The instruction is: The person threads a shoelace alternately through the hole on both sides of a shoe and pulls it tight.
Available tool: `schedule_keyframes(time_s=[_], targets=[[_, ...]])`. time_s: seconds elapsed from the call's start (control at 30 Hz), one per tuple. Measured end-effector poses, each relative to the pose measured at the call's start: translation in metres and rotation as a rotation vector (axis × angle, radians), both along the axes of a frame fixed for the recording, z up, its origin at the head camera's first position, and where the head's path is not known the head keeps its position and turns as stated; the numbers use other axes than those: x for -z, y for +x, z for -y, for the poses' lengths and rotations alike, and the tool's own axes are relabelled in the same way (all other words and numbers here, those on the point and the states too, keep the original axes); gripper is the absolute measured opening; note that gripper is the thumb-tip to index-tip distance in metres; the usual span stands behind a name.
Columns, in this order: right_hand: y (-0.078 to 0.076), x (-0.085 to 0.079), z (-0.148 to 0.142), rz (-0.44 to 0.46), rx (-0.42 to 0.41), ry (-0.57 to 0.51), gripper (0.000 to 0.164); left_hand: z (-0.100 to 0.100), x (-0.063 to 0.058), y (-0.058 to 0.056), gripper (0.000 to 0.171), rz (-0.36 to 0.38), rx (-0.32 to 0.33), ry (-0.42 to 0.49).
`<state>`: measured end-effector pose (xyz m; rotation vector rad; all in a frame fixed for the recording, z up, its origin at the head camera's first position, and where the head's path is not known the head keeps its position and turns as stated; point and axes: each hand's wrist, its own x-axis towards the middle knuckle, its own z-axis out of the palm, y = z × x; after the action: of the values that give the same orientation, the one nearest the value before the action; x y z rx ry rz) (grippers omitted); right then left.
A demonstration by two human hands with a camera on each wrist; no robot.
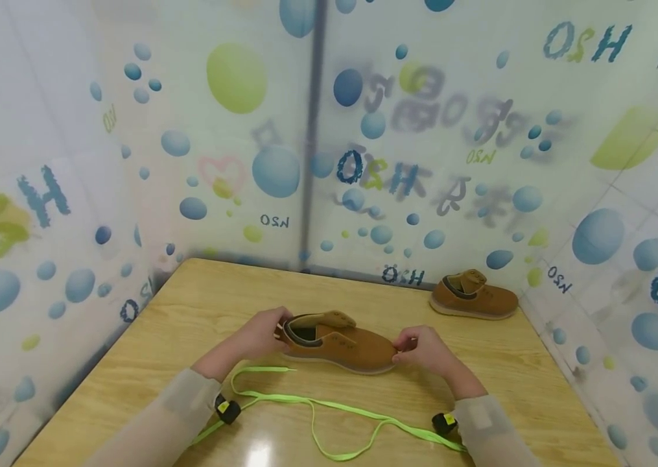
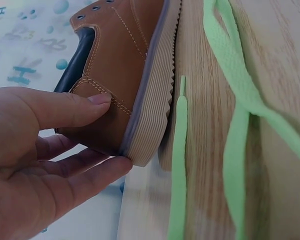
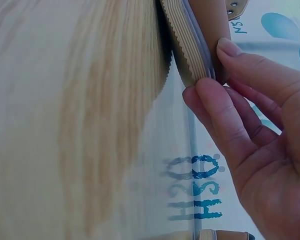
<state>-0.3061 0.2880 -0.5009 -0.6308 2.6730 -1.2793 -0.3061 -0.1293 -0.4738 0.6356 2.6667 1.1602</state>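
Observation:
A brown lace-up shoe (image 1: 364,350) with a pale ridged sole stands on the table, its toe to the right and no lace visible in its eyelets. My left hand (image 1: 260,334) grips the heel; in the left wrist view the thumb lies on the stitched heel panel (image 2: 90,125) and a fingertip touches the sole's edge. At the other end my right hand (image 1: 426,350) pinches the toe (image 3: 210,25) between thumb and fingers. Bright green shoelaces (image 1: 334,407) lie loosely on the near side of the shoe, one tipped end close to the heel.
A matching brown shoe (image 1: 480,301) sits at the table's far right corner, its tongue raised. Pale walls printed with bubbles and letters border the wooden table (image 1: 235,288) at the back and sides. Black wrist cameras (image 1: 227,410) are strapped over the sleeves.

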Motion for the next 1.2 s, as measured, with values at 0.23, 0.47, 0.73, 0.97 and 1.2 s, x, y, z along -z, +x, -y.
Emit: schedule_keyframes(time_s=[0.23, 0.47, 0.73, 0.97, 1.2], targets=[[0.001, 0.000, 0.001, 0.009, 0.010, 0.020, 0.015, -0.001, 0.001, 0.002, 0.050, 0.000, -0.032, -0.010], [0.003, -0.001, 0.003, 0.020, 0.029, 0.031, 0.014, -0.003, 0.002, 0.004, 0.050, 0.004, -0.040, -0.011], [0.002, -0.006, 0.002, 0.006, 0.031, 0.054, 0.014, -0.003, 0.000, 0.000, 0.051, -0.014, -0.023, -0.011], [0.006, -0.016, 0.002, -0.020, -0.006, 0.089, 0.014, -0.002, -0.001, -0.004, 0.052, -0.014, -0.001, -0.015], [0.013, -0.025, -0.003, -0.025, -0.070, 0.181, 0.018, 0.001, -0.003, -0.002, 0.052, 0.006, 0.002, -0.010]])
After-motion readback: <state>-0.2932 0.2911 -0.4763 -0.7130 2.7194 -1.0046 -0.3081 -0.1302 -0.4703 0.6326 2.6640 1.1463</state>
